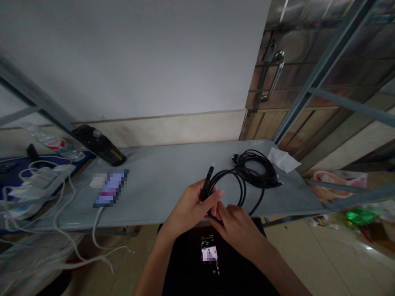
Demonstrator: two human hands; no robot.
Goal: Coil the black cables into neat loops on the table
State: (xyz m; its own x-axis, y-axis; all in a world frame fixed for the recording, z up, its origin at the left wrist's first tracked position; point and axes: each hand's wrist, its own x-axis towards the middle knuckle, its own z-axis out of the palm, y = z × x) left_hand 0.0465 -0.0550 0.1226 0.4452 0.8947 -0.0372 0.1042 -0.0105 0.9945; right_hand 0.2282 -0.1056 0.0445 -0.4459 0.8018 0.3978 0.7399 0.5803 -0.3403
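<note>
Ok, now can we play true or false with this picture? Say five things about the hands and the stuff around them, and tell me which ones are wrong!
1. The left hand is holding a black cable. True.
2. The right hand is wearing a glove. False: it is bare.
3. A coil of black cable lies on the table. True.
4. The phone is to the right of both hands. False: it lies to the left of them.
5. The white paper lies beside the coil, on its right. True.
</note>
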